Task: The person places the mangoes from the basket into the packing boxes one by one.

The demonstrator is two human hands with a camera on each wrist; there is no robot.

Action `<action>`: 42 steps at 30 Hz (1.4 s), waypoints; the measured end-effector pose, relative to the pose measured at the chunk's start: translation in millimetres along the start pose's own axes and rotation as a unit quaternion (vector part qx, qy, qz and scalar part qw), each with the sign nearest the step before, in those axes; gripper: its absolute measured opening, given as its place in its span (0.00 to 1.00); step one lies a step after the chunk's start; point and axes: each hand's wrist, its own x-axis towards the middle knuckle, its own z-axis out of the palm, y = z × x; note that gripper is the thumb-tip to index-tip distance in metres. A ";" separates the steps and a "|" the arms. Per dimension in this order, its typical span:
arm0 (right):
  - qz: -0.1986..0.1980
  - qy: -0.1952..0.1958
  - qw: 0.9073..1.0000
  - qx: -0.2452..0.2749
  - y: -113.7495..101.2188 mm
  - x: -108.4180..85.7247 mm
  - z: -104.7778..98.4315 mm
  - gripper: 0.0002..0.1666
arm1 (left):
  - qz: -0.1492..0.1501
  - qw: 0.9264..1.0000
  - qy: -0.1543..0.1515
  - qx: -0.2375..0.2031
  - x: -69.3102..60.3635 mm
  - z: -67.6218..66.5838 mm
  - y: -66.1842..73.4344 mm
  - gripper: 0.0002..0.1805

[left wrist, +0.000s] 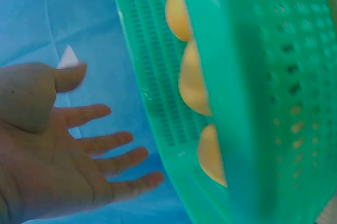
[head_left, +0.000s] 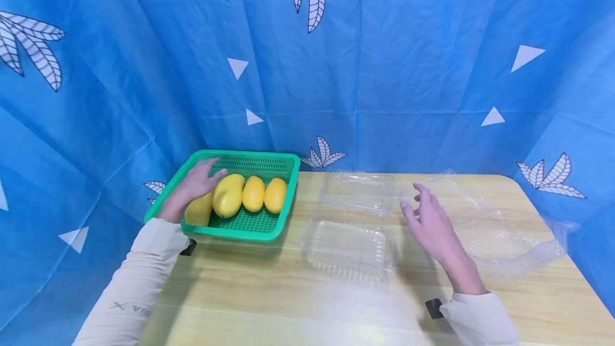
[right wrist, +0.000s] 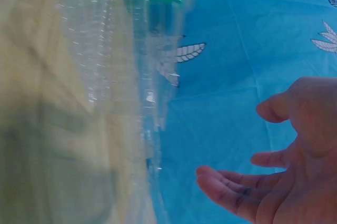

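Several yellow mangoes (head_left: 228, 196) lie in a row inside a green plastic basket (head_left: 259, 235) at the left of the table. Over the basket's left side hangs my left hand (head_left: 198, 181), fingers spread and holding nothing; in the left wrist view the fingers (left wrist: 113, 142) are apart from the basket wall. A clear plastic clamshell box (head_left: 348, 244) stands with its lid raised at the table's middle. To its right, my right hand (head_left: 430, 223) is in the air with loosely bent fingers and nothing in them. The right wrist view shows that hand's palm (right wrist: 300, 176) bare.
More clear plastic packaging (head_left: 519, 244) lies at the table's right, partly behind my right forearm. A blue patterned curtain (head_left: 408, 68) hangs along the back and both sides. The wooden table (head_left: 250, 303) has a rounded back right corner.
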 end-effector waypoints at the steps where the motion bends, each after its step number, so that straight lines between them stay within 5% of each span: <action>1: 0.004 -0.003 1.000 0.000 1.4 -1.4 2.6 0.40 | -0.009 1.000 -0.005 0.001 -0.8 -0.8 -3.7 0.35; 8: 0.035 -0.039 0.999 -0.009 4.3 -10.2 19.2 0.39 | -0.049 0.998 -0.044 0.023 -6.4 -2.8 -25.3 0.38; 20: 0.084 -0.090 0.992 -0.021 5.3 -22.7 38.7 0.30 | -0.090 0.989 -0.108 0.037 -6.8 5.1 -34.5 0.49; 29: 0.043 -0.080 0.995 -0.049 2.7 -26.9 48.7 0.19 | -0.149 0.976 -0.155 0.008 -12.8 3.9 -37.5 0.53; 42: -0.023 -0.027 0.995 -0.094 11.5 -24.3 63.3 0.11 | -0.180 0.971 -0.158 0.011 -9.1 7.2 -35.6 0.56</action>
